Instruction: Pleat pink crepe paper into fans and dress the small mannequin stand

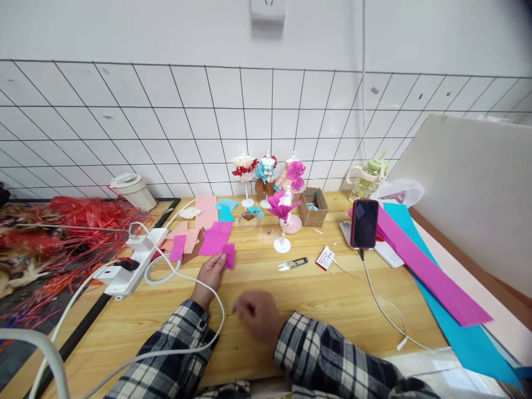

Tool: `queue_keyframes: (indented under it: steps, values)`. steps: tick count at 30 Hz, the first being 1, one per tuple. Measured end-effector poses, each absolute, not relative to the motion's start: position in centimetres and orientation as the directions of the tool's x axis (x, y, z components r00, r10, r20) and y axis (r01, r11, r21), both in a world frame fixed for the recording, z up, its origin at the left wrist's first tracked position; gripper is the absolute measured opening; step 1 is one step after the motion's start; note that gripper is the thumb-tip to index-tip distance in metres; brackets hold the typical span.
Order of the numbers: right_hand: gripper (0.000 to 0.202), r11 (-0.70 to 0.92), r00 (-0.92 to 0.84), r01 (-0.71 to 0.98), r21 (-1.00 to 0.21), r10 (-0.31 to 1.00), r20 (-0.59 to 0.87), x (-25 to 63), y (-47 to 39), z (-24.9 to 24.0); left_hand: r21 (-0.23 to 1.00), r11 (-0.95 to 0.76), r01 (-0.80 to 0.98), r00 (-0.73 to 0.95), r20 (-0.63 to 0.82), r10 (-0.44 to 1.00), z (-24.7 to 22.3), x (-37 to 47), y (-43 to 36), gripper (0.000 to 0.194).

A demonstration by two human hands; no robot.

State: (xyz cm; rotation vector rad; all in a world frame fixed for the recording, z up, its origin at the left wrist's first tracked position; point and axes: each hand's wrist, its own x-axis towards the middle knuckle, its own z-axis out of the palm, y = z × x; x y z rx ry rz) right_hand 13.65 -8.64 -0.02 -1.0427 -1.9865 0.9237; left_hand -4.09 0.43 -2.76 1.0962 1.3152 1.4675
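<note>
My left hand pinches the edge of a small magenta paper square just above the wooden table. A larger magenta paper sheet lies right beyond it. To its right, my right hand hovers low over the table, curled and smeared by motion; whether it holds anything I cannot make out. Ahead stands a small white dress-form stand wearing pleated magenta paper. Thread snips lie in front of that stand, beside a small red-and-white packet with thin white sticks or thread by it.
Several decorated dress forms stand by the wall next to a cardboard box. A power strip and loose white cable lie on the left. A phone stands right, near long paper strips. Red shredded material fills the far left.
</note>
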Motion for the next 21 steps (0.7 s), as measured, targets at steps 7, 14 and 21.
queue_keyframes:
  steps: [7,14,21]
  values:
    - [0.044,0.28,-0.139,0.197,-0.94,0.957,0.255,16.6,-2.4,-1.4,0.952,-0.223,0.211,0.055,0.216,0.975,-0.1,-0.5,-1.6,0.029]
    - [0.025,0.124,-0.105,-0.045,-0.991,0.986,0.129,16.9,-1.6,-3.3,0.956,-0.238,0.173,0.11,0.222,0.969,-0.2,2.3,-1.1,0.026]
    - [0.02,0.104,0.119,0.127,-0.986,0.986,0.12,16.7,-1.7,-2.7,0.986,-0.132,0.103,-0.111,0.143,0.983,-0.9,1.6,-1.3,0.019]
